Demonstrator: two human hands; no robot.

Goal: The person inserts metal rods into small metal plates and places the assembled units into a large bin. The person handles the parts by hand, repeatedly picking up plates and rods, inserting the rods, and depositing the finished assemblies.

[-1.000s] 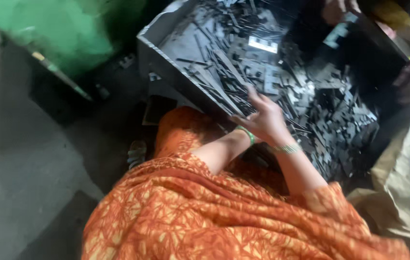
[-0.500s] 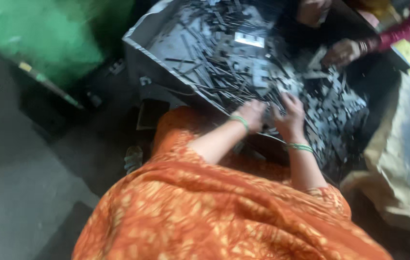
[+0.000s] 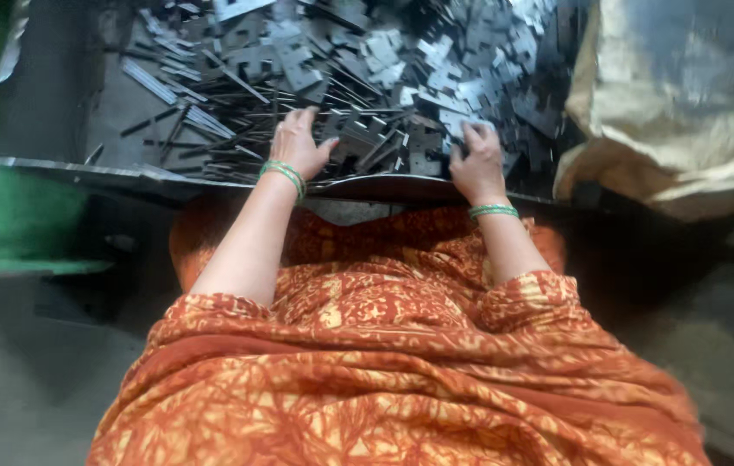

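Observation:
A large dark metal tray (image 3: 56,103) holds a heap of flat grey metal stampings (image 3: 401,60) and thin strips. My left hand (image 3: 298,142) rests palm down on the pieces near the tray's front edge, fingers spread. My right hand (image 3: 476,160) lies on the pile further right, fingers curled over several small plates; whether it grips any is unclear. Both wrists carry green bangles. My lap, covered in orange patterned cloth (image 3: 401,362), fills the lower half of the view.
A crumpled tan sack (image 3: 669,112) stands at the right of the tray. A green object (image 3: 4,224) sits at the left. Grey floor (image 3: 4,388) shows at both lower sides.
The view has swung so the tray now lies straight ahead. My hands have spread apart, left going left and right going right on the pile. Another person's hands are gone from view.

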